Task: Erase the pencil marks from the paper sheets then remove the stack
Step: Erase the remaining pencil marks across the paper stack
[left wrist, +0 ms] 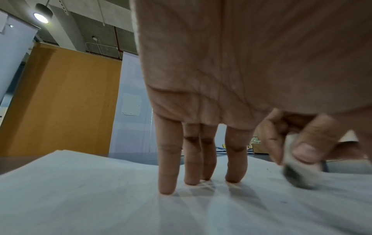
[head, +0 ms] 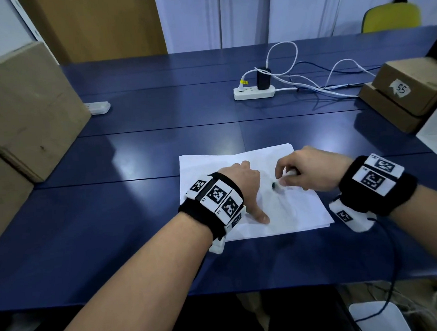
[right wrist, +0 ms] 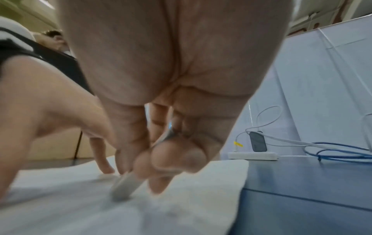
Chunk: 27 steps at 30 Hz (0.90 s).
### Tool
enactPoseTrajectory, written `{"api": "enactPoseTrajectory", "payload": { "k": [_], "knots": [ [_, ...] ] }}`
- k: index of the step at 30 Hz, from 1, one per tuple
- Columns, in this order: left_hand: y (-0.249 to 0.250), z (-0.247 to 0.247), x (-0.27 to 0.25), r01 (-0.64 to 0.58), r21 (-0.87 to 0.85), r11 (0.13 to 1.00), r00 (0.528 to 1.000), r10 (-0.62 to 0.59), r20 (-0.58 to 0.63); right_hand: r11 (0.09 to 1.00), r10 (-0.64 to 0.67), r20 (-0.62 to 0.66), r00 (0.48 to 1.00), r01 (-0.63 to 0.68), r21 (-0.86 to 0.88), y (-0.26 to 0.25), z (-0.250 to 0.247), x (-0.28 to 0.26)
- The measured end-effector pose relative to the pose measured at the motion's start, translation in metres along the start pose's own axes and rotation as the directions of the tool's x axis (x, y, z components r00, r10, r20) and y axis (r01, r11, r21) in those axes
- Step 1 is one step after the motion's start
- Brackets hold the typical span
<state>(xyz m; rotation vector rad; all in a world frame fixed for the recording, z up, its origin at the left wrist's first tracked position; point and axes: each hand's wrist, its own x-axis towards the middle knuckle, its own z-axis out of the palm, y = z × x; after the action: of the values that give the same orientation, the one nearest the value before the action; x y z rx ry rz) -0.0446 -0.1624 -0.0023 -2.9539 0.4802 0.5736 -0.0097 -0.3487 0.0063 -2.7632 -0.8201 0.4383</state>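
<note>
A stack of white paper sheets (head: 207,165) (left wrist: 80,198) (right wrist: 201,182) lies on the blue table near its front edge. My left hand (head: 243,186) (left wrist: 199,159) presses straight fingers down on the top sheet, thumb spread toward me. My right hand (head: 302,172) (right wrist: 145,159) pinches a white eraser (head: 280,185) (left wrist: 298,173) (right wrist: 125,186) with a dark, dirty tip that touches the paper right of the left hand. Faint grey smudges show on the sheet around the eraser.
Large cardboard boxes (head: 29,110) stand at the left, smaller stacked boxes (head: 405,94) at the right. A white power strip (head: 254,92) (right wrist: 253,155) with a black charger and trailing cables lies farther back. A small white device (head: 99,107) sits by the left box.
</note>
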Motion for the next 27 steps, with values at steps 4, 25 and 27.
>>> {"api": "enactPoseTrajectory", "payload": {
  "k": [4,25,27],
  "knots": [
    [0.0,0.0,0.0,-0.004,-0.004,1.0,1.0,0.004,0.0,0.99,-0.11,0.347,0.931,0.07,0.126,-0.014,0.001,-0.021],
    [0.0,-0.001,-0.001,-0.004,0.003,1.0,1.0,0.004,0.009,0.998,0.057,-0.05,0.997,-0.055,0.029,0.008,-0.004,0.01],
    [0.0,-0.001,-0.001,-0.005,0.006,1.0,1.0,0.005,0.01,0.999,0.025,0.013,1.0,-0.025,0.026,0.008,-0.004,0.005]
  ]
}}
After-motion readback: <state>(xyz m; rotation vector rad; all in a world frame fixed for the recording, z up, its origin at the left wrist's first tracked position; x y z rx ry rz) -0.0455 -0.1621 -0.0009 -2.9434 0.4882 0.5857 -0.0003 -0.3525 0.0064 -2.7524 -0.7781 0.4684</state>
